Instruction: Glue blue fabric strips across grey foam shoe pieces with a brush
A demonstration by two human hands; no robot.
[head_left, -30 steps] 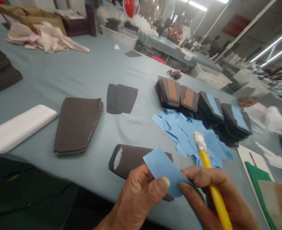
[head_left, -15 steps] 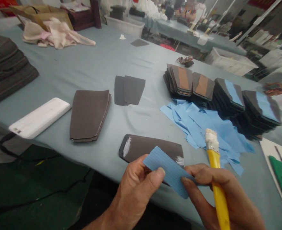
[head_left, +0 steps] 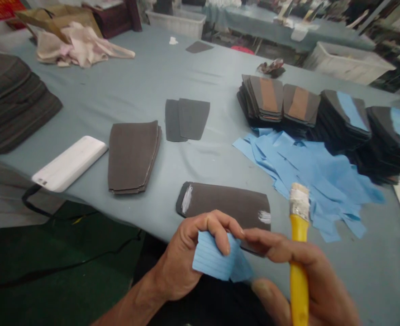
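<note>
White bin (head_left: 347, 68) past far edge of bench (head_left: 135, 77), contents unclear | left hand (head_left: 183, 258) pinching bunched blue strip (head_left: 210, 258) | right hand (head_left: 308, 280) gripping yellow brush (head_left: 299, 235), bristles white-caked | dark panel (head_left: 223, 206) by near edge, two white smears

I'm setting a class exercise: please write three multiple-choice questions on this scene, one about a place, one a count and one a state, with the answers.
1. Where is the yellow-handled brush?
A) Lying on the table
B) In the right hand
C) Standing in a plastic tub

2. How many white smears show on the dark panel?
A) None
B) Two
C) Five

3. What state are the bristles in?
A) Clean and black
B) Dyed blue
C) Caked with white

Answers:
1. B, because the fingers wrap around the handle.
2. B, because one smear lies near each end of the panel.
3. C, because white matter coats the brush tip.
</note>
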